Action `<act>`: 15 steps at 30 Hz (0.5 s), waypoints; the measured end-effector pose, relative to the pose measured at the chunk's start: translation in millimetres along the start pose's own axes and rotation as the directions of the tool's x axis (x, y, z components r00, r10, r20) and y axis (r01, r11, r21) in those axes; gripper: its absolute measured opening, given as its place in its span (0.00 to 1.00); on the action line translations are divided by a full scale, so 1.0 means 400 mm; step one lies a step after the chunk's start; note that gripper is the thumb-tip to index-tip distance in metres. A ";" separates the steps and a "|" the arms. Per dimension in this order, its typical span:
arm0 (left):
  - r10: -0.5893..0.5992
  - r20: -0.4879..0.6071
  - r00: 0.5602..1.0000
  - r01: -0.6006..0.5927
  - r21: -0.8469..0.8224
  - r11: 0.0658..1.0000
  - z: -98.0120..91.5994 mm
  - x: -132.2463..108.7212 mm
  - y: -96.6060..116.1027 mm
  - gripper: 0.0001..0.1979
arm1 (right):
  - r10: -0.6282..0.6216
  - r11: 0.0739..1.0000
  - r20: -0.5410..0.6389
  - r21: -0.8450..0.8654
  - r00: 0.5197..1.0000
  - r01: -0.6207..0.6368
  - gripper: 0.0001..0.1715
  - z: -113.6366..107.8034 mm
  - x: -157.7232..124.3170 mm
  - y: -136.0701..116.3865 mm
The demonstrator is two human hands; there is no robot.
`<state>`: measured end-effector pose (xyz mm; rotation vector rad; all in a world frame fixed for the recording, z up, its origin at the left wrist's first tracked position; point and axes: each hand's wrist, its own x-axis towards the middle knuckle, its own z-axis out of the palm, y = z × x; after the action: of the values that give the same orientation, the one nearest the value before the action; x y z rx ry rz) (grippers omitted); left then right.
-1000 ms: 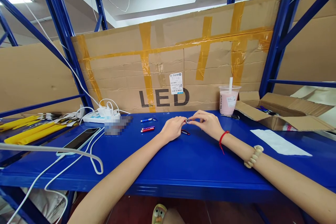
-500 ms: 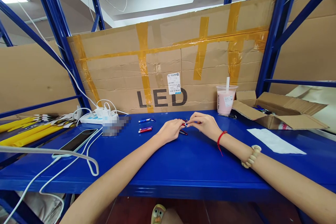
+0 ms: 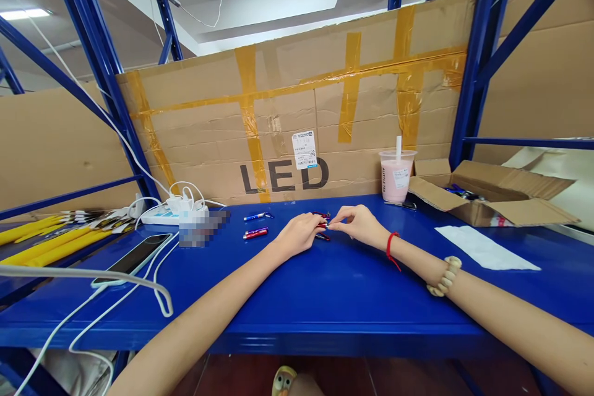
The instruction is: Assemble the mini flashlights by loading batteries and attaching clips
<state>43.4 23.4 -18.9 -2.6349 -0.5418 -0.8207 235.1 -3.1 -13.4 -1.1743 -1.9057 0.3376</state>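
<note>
My left hand (image 3: 297,234) and my right hand (image 3: 359,224) meet at the middle of the blue shelf top (image 3: 297,297), fingertips pinched together on a small red keychain flashlight (image 3: 323,224). Most of that item is hidden by my fingers. A red clip part pokes out just below my left fingers. To the left lie a red keychain flashlight (image 3: 256,234) and a blue keychain flashlight (image 3: 256,216), both loose on the surface.
A taped cardboard sheet marked LED (image 3: 297,130) stands behind. A pink drink cup with straw (image 3: 396,176), an open carton (image 3: 492,195) and a white paper (image 3: 485,247) sit right. A power strip (image 3: 171,210), phone (image 3: 137,257), white cables and yellow packets (image 3: 51,241) lie left.
My hands have stayed pinched on the small red item while working it slightly. The head camera has tilted, shifting the scene a little left and up.
</note>
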 end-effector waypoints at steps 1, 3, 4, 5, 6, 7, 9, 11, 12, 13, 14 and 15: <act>0.000 -0.002 1.000 0.000 0.004 1.000 0.001 0.000 0.000 0.06 | 0.038 0.999 0.024 0.033 0.999 -0.039 0.16 0.000 0.000 0.000; -0.001 -0.011 1.000 0.001 0.015 1.000 0.001 0.000 -0.001 0.07 | 0.116 0.988 0.064 0.093 0.991 -0.121 0.18 0.001 0.000 -0.001; 0.002 -0.017 1.000 -0.002 0.020 1.000 0.002 0.000 -0.001 0.08 | 0.151 0.980 0.081 0.120 0.985 -0.160 0.19 0.001 0.000 -0.002; 0.009 -0.023 1.000 -0.009 0.024 1.000 0.001 0.000 -0.002 0.08 | 0.182 0.970 0.098 0.144 0.978 -0.195 0.20 0.002 0.000 -0.003; 0.019 -0.026 0.999 -0.018 0.026 1.000 0.001 0.001 -0.002 0.08 | 0.212 0.959 0.117 0.165 0.970 -0.230 0.21 0.002 0.000 -0.004; 0.029 -0.030 0.999 -0.028 0.027 0.999 0.000 0.001 -0.001 0.09 | 0.240 0.947 0.137 0.185 0.961 -0.263 0.22 0.002 0.000 -0.006; 0.048 -0.037 0.998 -0.047 0.030 0.998 -0.003 0.001 0.000 0.09 | 0.293 0.917 0.176 0.228 0.940 -0.328 0.23 0.001 0.000 -0.008; 0.052 -0.043 0.998 -0.050 0.033 0.998 -0.006 0.002 0.002 0.09 | 0.333 0.885 0.196 0.273 0.922 -0.378 0.23 0.001 0.000 -0.011; 0.045 -0.045 0.998 -0.043 0.032 0.999 -0.007 0.003 0.002 0.08 | 0.344 0.873 0.200 0.292 0.917 -0.391 0.23 0.000 0.000 -0.012; 0.034 -0.044 0.998 -0.032 0.032 0.999 -0.007 0.004 0.003 0.08 | 0.349 0.865 0.199 0.308 0.916 -0.396 0.23 0.000 0.000 -0.014; 0.022 -0.039 0.999 -0.020 0.032 0.999 -0.006 0.005 0.003 0.08 | 0.350 0.861 0.196 0.317 0.916 -0.397 0.23 0.000 0.000 -0.016; 0.010 -0.028 1.000 -0.009 0.037 0.999 -0.004 0.006 0.003 0.08 | 0.348 0.863 0.190 0.319 0.918 -0.393 0.23 0.000 0.000 -0.018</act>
<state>44.9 22.1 -16.5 -2.5868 -0.5317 -0.8366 231.0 -6.8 -9.0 -1.2900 -1.6206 0.9453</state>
